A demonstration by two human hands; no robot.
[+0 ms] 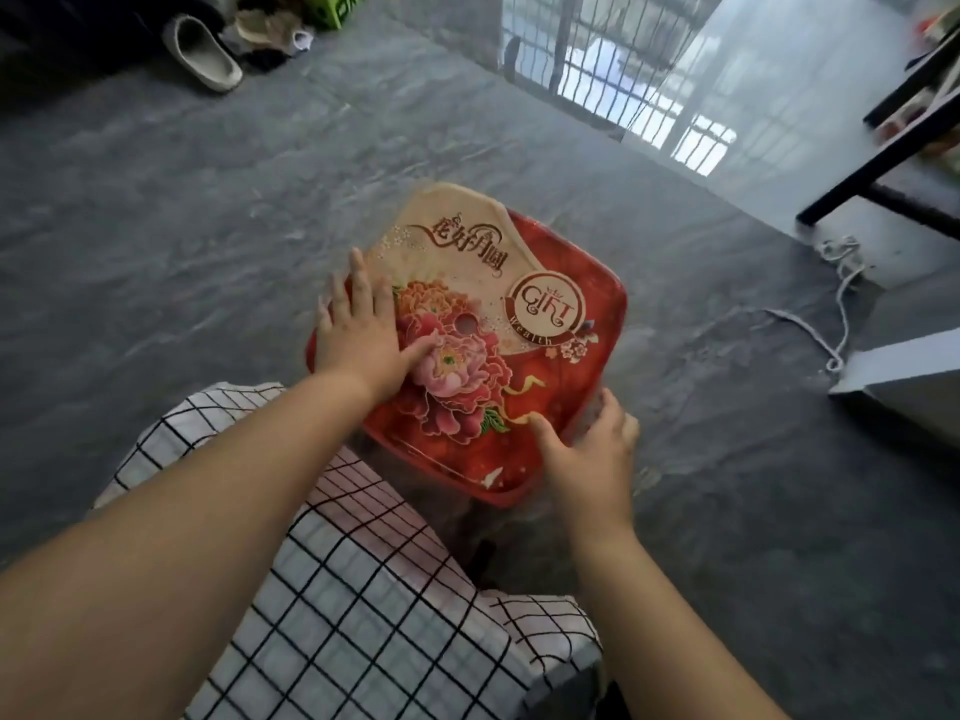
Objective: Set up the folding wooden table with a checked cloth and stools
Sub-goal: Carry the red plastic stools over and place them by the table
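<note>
L hand flat, unclenched on red stool seat | R hand grasps stool's near rim | checked cloth just beside stool

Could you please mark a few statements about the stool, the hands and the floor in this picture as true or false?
1. The left hand lies flat on top of the red stool. True.
2. The right hand grips the stool's far edge. False: it holds the near right edge, thumb on top.
3. The checked cloth is draped over the stool. False: it lies nearer the person, below the arms, and the seat is uncovered.
4. A slipper lies on the floor at the far left. True.
5. The stool's seat is plain red. False: it is printed with flowers and the word GIFT.
</note>
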